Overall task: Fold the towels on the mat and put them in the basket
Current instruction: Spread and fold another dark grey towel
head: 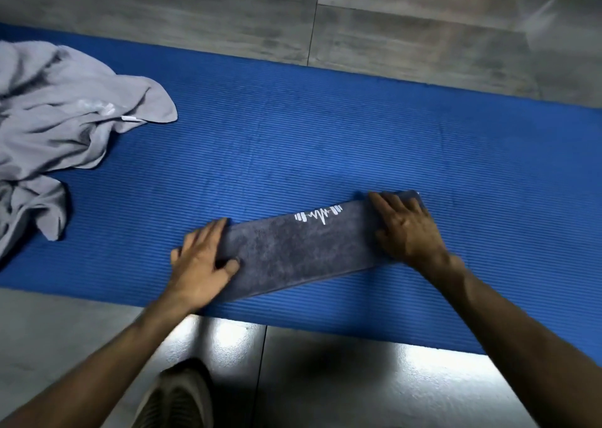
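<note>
Closest to the camera, a grey mesh-knit shoe (176, 398) rests on glossy grey floor tiles (325, 378) that throw back bright glare. Beyond it lies a ribbed blue foam mat (293, 134). On the mat's near edge sits a dark grey towel (299, 248), folded into a long narrow strip, nap mottled, with a white barbell-and-pulse logo (318, 214) at its far edge. The left hand (203, 261) lies flat on the strip's left end, fingers spread; the right hand (405, 228) presses its right end, fingers extended. A crumpled light grey towel (65, 118) is heaped far left on the mat.
</note>
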A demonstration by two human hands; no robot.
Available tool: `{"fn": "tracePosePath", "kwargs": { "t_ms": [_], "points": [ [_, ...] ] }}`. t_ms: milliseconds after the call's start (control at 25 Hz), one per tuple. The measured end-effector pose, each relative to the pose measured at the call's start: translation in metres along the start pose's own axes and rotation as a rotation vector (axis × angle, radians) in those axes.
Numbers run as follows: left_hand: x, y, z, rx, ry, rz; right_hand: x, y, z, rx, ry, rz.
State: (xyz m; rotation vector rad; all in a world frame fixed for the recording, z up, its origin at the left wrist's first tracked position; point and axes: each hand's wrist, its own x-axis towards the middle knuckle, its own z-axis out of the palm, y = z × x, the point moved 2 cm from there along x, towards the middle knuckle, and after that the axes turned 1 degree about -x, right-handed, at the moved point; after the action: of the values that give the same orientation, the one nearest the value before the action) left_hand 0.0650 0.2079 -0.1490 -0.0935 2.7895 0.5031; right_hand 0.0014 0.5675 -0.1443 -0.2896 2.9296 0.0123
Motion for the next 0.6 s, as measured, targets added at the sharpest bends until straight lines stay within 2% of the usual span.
{"fn": "tracePosePath", "kwargs": {
  "t_ms": [80, 120, 200, 280, 360, 440, 520, 600],
  "points": [
    [0.018, 0.001, -0.02, 0.108, -0.121, -0.06, 0.02, 0.005, -0.014, 0.054, -0.233, 0.014],
    [0.025, 0.001, -0.027, 0.132, -0.194, -0.062, 0.026, 0.007, -0.019, 0.052, -0.29, 0.033],
    [0.03, 0.003, -0.038, 0.009, -0.289, -0.046, 0.035, 0.009, -0.027, 0.093, -0.273, 0.061],
    [0.028, 0.012, -0.05, -0.293, -0.279, -0.043, 0.038, 0.013, -0.036, 0.19, -0.182, 0.086],
    [0.026, 0.022, -0.062, -0.495, -0.112, 0.008, 0.04, 0.02, -0.047, 0.397, 0.037, 0.09],
    [0.018, 0.037, -0.079, -0.475, 0.149, 0.208, 0.041, 0.031, -0.064, 0.66, 0.34, 0.064],
    [0.007, 0.059, -0.088, -0.273, 0.392, 0.55, 0.046, 0.047, -0.072, 0.902, 0.478, 0.15],
    [0.003, 0.074, -0.076, 0.07, 0.468, 0.839, 0.054, 0.059, -0.069, 1.206, 0.467, 0.342]
  ]
}}
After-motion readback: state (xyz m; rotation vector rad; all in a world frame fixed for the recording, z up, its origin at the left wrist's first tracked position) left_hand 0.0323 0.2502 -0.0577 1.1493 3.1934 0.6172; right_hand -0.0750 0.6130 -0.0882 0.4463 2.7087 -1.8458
